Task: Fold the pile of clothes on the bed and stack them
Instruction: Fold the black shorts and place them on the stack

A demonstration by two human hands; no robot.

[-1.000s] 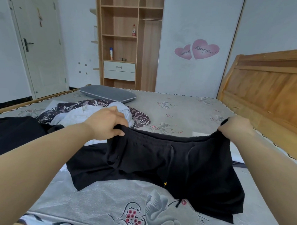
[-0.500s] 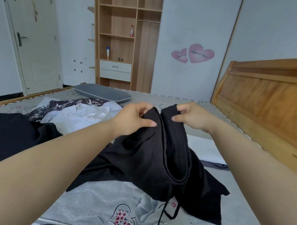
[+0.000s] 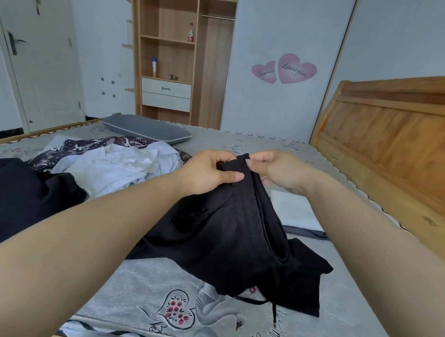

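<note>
Both hands meet at the top of the black shorts (image 3: 228, 235): the left hand (image 3: 206, 172) pinches the waistband between thumb and curled fingers, and the right hand (image 3: 280, 171) pinches the other waistband end right against it, so the two corners touch and the garment hangs doubled lengthwise below the fingertips. Its lower part drapes onto the bed (image 3: 134, 292), drawstring trailing toward the near edge.

By my reading the task is early — this piece is halfway through its first fold and not yet laid flat or stacked. Left of the left hand lies the unfolded pile (image 3: 109, 166), white and patterned cloth, with a dark garment (image 3: 23, 198) nearer still. Just beyond the right wrist a pale flat piece (image 3: 293, 209) lies on the bed; whether it is a folded garment I cannot tell.

Below the hands there is open sheet for laying the shorts down — the wooden headboard (image 3: 395, 150) bounds the right, the pillow (image 3: 146, 129) lies well beyond the fingers.
</note>
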